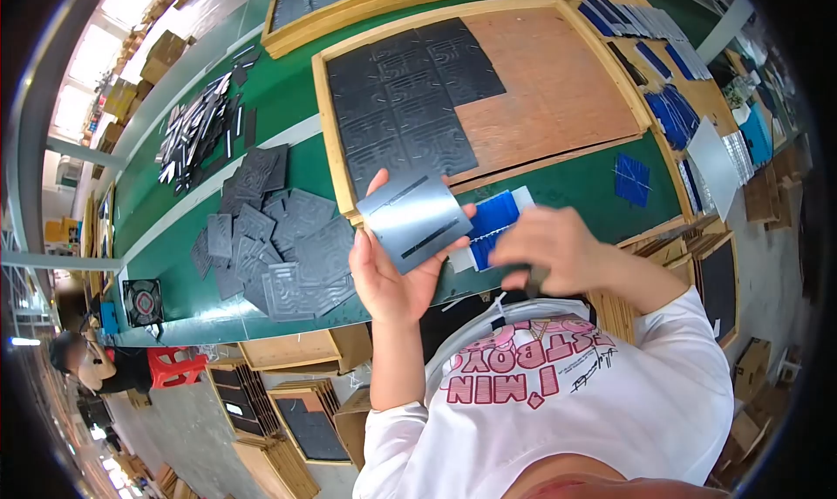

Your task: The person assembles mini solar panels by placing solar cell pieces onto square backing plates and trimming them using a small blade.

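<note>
My left hand (392, 285) holds a flat silver metal plate (414, 218) by its edges, fingers wrapped round from beneath. Two black strips lie across the plate's upper face. To the right of it, my right hand (554, 248) is smeared by motion, so its fingers are unclear. A small dark thing shows below those fingers, too blurred to name. Between the hands lies a stack of blue pieces (494, 223) on a white sheet. Left of my left hand, dark grey plates with moulded grooves (296, 272) are heaped on the green table (196, 298).
Ahead stands a wood-framed board (549, 72), partly covered by black grooved plates (392, 89). Dark strips (200, 128) are piled at the far left. A small fan (142, 302) sits near the table's left end. Another person (105, 368) is beside a red stool (174, 366).
</note>
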The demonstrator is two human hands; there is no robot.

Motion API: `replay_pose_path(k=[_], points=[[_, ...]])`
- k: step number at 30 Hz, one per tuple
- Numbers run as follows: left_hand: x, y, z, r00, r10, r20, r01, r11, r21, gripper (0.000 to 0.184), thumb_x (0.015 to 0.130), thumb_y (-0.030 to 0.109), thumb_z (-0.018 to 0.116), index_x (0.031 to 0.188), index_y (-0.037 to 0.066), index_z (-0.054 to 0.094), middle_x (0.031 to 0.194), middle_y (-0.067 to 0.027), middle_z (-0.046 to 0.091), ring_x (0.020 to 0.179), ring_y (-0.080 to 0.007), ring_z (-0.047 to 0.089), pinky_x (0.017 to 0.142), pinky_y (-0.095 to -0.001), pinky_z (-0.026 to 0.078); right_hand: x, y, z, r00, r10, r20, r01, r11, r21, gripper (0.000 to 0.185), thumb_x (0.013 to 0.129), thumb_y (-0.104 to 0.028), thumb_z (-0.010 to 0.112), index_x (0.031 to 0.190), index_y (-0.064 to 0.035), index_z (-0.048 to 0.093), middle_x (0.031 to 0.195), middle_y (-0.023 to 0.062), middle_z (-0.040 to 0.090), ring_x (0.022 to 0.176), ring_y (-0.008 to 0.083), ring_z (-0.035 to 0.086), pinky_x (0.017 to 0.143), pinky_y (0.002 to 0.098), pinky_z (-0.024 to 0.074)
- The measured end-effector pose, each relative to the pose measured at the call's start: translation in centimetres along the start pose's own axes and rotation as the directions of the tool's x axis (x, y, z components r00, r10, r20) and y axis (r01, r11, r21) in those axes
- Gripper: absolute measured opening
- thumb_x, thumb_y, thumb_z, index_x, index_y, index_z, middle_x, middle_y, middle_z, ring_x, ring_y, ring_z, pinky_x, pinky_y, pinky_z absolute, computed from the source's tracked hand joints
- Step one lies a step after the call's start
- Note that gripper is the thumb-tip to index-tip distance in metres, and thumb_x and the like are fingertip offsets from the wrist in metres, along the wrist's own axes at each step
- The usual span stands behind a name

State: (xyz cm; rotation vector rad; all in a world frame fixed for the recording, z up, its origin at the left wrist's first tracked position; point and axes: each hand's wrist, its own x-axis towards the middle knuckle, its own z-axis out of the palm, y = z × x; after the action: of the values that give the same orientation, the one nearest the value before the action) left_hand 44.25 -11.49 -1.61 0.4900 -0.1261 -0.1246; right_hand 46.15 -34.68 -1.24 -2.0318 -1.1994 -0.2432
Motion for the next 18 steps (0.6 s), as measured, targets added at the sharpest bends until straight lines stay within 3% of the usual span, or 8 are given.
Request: replay_pose_path(k=[1,4,7,14,18], points=[[0.3,0.0,0.0,0.999,0.012,0.038,-0.011,1.0,-0.004,0.074,0.097,0.044,0.052,0.157,0.017,0.019,0.145,-0.0351,0.038,0.123,-0.0591,0.05,0.091,-0.0549,0.058,0.0,1.0,-0.5,0.997,0.08,-0.002,-0.08,0.995,-0.061,0.041,0.072,-0.035,0.081,0.105,-0.014,0.069,0.101,0.0013,0.07,0.087,0.0241,0.065,0.066,0.035,0.0542],[1.4,0.0,0.0,0.992,0.018,0.126,-0.044,0.977,0.209,0.09,0.084,0.014,0.068,0.157,0.014,0.016,0.144,-0.0327,0.04,0.127,-0.0589,0.046,0.097,-0.0574,0.054,-0.2,2.6,-0.2,0.992,0.11,-0.059,-0.116,0.987,-0.109,0.053,0.072,-0.043,0.081,0.113,-0.0134,0.067,0.113,0.0033,0.068,0.102,0.0253,0.064,0.072,0.0342,0.0562],[1.9,-0.3,0.2,0.997,-0.029,0.074,0.012,0.977,0.215,0.108,0.07,-0.012,0.065,0.158,0.02,0.011,0.143,-0.0244,0.044,0.13,-0.0544,0.047,0.102,-0.0574,0.05,-0.2,2.7,-0.1,0.991,0.136,0.003,-0.134,0.983,-0.127,0.059,0.071,-0.047,0.081,0.118,-0.013,0.065,0.122,0.0037,0.065,0.112,0.025,0.061,0.075,0.0342,0.057],[2.7,-1.5,-0.3,0.998,0.004,0.056,-0.021,0.954,0.298,0.103,0.071,-0.019,0.055,0.155,0.022,0.01,0.141,-0.0223,0.045,0.13,-0.0477,0.05,0.104,-0.0569,0.048,0.0,2.8,-0.2,0.987,0.131,0.089,-0.116,0.981,-0.157,0.064,0.069,-0.044,0.082,0.122,-0.0132,0.064,0.127,0.0027,0.062,0.119,0.0237,0.057,0.075,0.0344,0.0574],[2.8,-1.6,-0.4,0.999,0.038,0.03,-0.046,0.947,0.317,0.1,0.073,-0.02,0.056,0.154,0.02,0.014,0.14,-0.0226,0.046,0.129,-0.0484,0.051,0.103,-0.0562,0.05,0.4,2.4,-0.6,0.981,0.147,0.126,-0.126,0.978,-0.164,0.064,0.067,-0.041,0.083,0.122,-0.0142,0.064,0.127,0.0026,0.062,0.12,0.0234,0.056,0.074,0.0338,0.0574]])
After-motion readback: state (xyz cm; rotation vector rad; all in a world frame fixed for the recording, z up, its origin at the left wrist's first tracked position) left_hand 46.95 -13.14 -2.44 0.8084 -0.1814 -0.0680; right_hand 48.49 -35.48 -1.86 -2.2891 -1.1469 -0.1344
